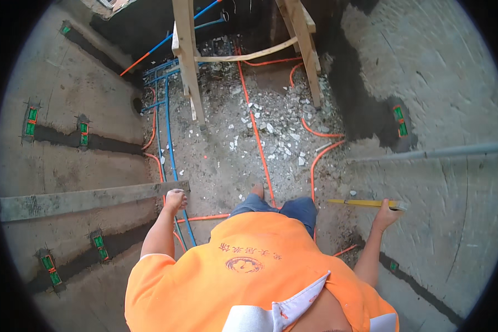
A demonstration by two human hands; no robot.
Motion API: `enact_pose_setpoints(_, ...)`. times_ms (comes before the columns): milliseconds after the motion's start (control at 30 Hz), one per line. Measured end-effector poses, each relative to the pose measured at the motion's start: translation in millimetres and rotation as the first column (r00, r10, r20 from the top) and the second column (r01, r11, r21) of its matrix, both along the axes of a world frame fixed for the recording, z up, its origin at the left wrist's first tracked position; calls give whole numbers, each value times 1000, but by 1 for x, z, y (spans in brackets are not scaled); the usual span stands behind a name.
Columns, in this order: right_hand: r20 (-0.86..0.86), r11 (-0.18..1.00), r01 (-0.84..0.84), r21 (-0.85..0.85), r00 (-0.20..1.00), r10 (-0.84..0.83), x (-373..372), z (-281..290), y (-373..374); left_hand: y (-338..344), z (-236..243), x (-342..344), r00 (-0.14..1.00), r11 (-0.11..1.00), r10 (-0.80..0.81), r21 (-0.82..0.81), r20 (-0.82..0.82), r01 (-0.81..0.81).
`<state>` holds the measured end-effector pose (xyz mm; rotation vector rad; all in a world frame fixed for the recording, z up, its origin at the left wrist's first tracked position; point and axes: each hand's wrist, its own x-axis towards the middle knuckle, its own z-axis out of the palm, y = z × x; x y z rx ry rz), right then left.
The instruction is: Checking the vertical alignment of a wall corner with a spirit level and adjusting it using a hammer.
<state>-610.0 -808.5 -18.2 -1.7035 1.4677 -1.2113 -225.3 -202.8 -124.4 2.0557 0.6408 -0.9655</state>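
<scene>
L hand fisted on end of long grey straightedge — rigid, prob. heavy, grip nr end. R hand clamped on yellow level; stiff, light.

There are no boxes, packets, signs or screens here. The only thing like a label is a round dark orange badge printed on the back of the person's orange shirt, near the bottom middle of the view. A short curved row of dark orange marks sits just above the badge. Both are a little darker than the cloth around them. They are small and a bit blurry, so the shapes inside the badge cannot be made out.
</scene>
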Motion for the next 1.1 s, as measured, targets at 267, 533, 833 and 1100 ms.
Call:
enact_pose_setpoints(267,168,885,-451,-116,869,465,188,55,-29,-90,11,138,990,982,74,-180,116,-52)
enact_pose_setpoints(533,166,804,-585,-105,787,595,398,65,-85,-158,31,225,920,861,380,-400,96,-314)
enact_pose_setpoints(833,-247,845,-511,-159,849,467,579,96,-74,-184,60,408,783,861,442,-452,438,-233)
enact_pose_setpoints(1100,-248,896,-416,-157,894,372,629,83,-67,-264,74,572,836,686,259,-701,484,194)
